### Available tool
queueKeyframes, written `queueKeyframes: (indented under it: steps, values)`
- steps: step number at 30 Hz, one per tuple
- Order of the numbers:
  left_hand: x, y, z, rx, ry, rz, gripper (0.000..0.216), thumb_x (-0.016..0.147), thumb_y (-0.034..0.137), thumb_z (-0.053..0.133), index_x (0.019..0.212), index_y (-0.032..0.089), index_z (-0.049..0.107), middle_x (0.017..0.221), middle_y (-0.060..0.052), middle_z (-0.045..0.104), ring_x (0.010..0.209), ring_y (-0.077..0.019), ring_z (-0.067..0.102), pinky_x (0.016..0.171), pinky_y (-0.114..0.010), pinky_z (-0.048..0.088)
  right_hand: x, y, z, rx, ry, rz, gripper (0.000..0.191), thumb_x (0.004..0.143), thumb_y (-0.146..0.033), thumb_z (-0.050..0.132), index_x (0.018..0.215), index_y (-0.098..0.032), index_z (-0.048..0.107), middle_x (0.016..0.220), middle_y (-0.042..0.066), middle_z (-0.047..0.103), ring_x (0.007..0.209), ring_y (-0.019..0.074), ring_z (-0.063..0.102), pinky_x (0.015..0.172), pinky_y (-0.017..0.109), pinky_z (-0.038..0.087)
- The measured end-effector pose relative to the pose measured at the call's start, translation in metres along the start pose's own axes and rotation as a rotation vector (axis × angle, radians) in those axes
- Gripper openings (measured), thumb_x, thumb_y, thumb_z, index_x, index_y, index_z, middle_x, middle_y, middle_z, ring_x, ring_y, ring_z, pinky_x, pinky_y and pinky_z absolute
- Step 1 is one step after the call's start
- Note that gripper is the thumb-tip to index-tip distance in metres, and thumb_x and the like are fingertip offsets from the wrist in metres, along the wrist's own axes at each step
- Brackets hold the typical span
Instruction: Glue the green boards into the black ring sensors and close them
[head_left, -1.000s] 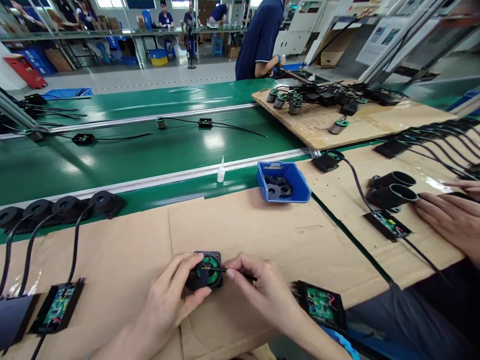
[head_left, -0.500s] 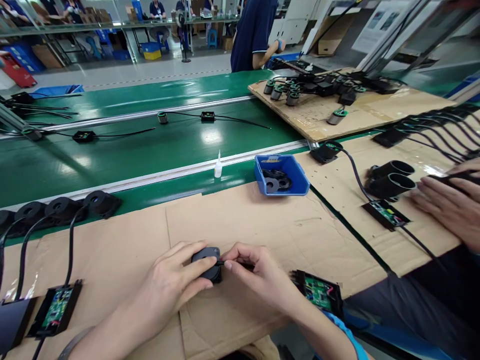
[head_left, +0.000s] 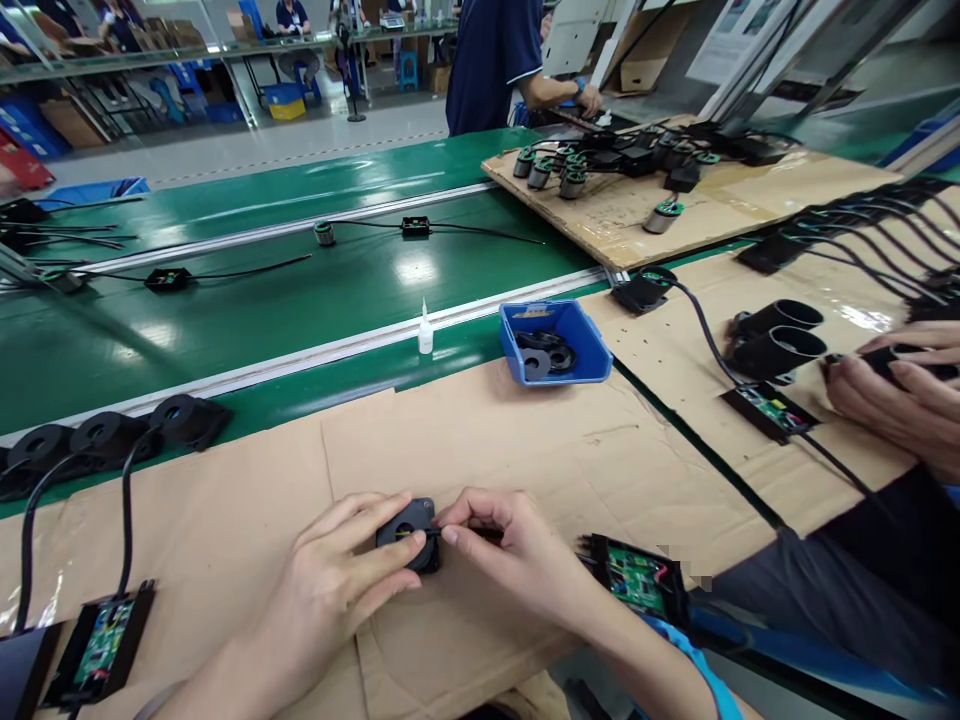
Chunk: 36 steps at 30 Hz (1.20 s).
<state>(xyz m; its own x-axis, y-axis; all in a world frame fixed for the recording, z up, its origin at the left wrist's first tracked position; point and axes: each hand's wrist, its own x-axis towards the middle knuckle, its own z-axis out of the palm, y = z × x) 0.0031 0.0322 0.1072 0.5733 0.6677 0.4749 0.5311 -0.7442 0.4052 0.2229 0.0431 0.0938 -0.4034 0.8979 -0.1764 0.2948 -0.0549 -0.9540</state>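
A black ring-shaped sensor housing [head_left: 409, 528] lies on the brown cardboard [head_left: 525, 450] at the near edge. My left hand [head_left: 337, 580] wraps round its left side, thumb across the front. My right hand [head_left: 506, 550] pinches the black cable where it enters the housing on the right. The cable runs under that hand to an open black box with a green circuit board [head_left: 637, 582]. The housing now shows a black lid with a centre hole.
A blue bin [head_left: 555, 345] of black lids and a small glue bottle [head_left: 425, 330] stand beyond my hands. Finished black rings [head_left: 112, 435] with cables lie at left. Another person's hands [head_left: 900, 390] work at right near black tubes [head_left: 776, 340]. A green conveyor [head_left: 300, 280] runs behind.
One second ago the housing showed its green coil inside; now a black lid covers it. My hands stayed on it, and the view shifted slightly upward.
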Motion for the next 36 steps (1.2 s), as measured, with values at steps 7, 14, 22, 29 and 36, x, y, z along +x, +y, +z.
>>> queueKeyframes:
  steps: [7, 14, 22, 29, 36]
  values:
    - [-0.005, -0.002, -0.001, 0.05, -0.046, 0.033, 0.018, 0.091, 0.026, 0.064, 0.105, 0.017, 0.072, 0.112, -0.014, 0.07, 0.102, -0.0207, 0.067, 0.081, -0.031, 0.063, 0.0, -0.001, 0.001, -0.031, 0.007, 0.01, 0.017, 0.085, -0.024, 0.055, 0.075, -0.016, 0.067, 0.07, 0.004, 0.071, 0.063, 0.0153, 0.062, 0.059, 0.024, 0.042]
    - [-0.008, 0.0, 0.002, 0.211, -0.024, 0.102, 0.016, 0.09, 0.022, 0.065, 0.104, 0.016, 0.072, 0.109, -0.014, 0.07, 0.099, -0.023, 0.069, 0.078, -0.033, 0.064, -0.001, -0.006, 0.0, -0.105, 0.01, 0.023, 0.014, 0.083, -0.016, 0.057, 0.075, -0.017, 0.069, 0.069, 0.002, 0.072, 0.063, 0.0152, 0.064, 0.058, 0.023, 0.04]
    - [-0.005, 0.0, 0.0, 0.208, -0.069, 0.087, 0.021, 0.096, 0.014, 0.054, 0.109, 0.019, 0.07, 0.11, -0.009, 0.073, 0.1, -0.0171, 0.072, 0.086, -0.027, 0.062, 0.003, -0.004, 0.0, -0.113, -0.01, 0.058, 0.013, 0.081, -0.016, 0.059, 0.076, -0.016, 0.072, 0.067, 0.002, 0.072, 0.062, 0.0154, 0.062, 0.058, 0.023, 0.04]
    - [-0.004, -0.003, 0.001, 0.205, -0.072, 0.134, 0.02, 0.097, 0.019, 0.053, 0.104, 0.017, 0.071, 0.111, -0.01, 0.074, 0.105, -0.0198, 0.07, 0.09, -0.03, 0.062, 0.003, -0.005, -0.001, -0.138, -0.007, 0.057, 0.014, 0.08, -0.017, 0.06, 0.075, -0.016, 0.072, 0.063, 0.001, 0.069, 0.056, 0.0135, 0.057, 0.056, 0.023, 0.038]
    - [0.006, -0.01, -0.003, 0.106, -0.144, 0.169, 0.021, 0.097, 0.019, 0.053, 0.108, 0.018, 0.07, 0.112, -0.009, 0.074, 0.105, -0.0168, 0.07, 0.089, -0.026, 0.061, 0.002, -0.005, 0.0, -0.16, 0.012, 0.043, 0.014, 0.08, -0.016, 0.061, 0.073, -0.018, 0.072, 0.061, 0.0, 0.069, 0.054, 0.0131, 0.057, 0.055, 0.023, 0.038]
